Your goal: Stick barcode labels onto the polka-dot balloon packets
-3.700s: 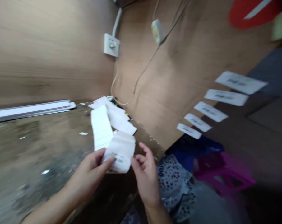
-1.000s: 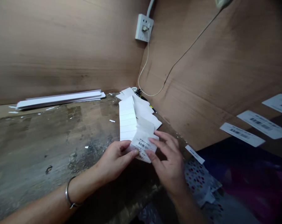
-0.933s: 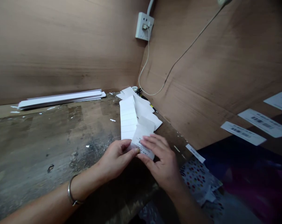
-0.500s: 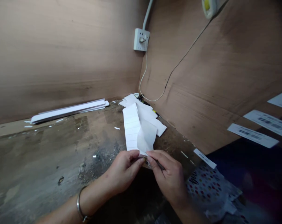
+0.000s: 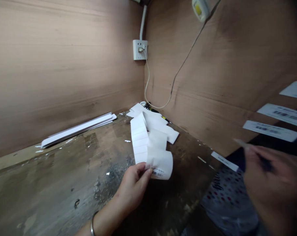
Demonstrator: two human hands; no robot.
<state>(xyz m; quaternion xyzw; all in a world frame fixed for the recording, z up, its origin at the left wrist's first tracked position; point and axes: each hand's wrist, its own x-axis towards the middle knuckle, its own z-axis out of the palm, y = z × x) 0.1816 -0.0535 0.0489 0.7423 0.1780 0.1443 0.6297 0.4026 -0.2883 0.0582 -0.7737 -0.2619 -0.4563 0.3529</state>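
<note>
Near the middle of the view my left hand (image 5: 135,183) pinches a white label strip (image 5: 160,159) between thumb and fingers; its free end curls to the right and shows printed barcode text. The rest of the strip runs back over the table onto a heap of white paper (image 5: 155,123). My right hand (image 5: 271,177), blurred by motion, is at the far right with its fingers closed on a thin, pale piece (image 5: 239,142), likely a label. Above it, barcode labels (image 5: 271,131) hang by the right wall.
A stack of long white strips (image 5: 77,131) lies along the left wall on the worn table (image 5: 60,183). A socket (image 5: 139,49) with a plugged cable is in the corner. A single label (image 5: 224,160) sticks to the table's right edge, above a dotted bag (image 5: 229,196).
My right hand has moved away from my left hand to the far right with a thin pale piece. The strip's end now curls out from my left hand. The view has shifted slightly.
</note>
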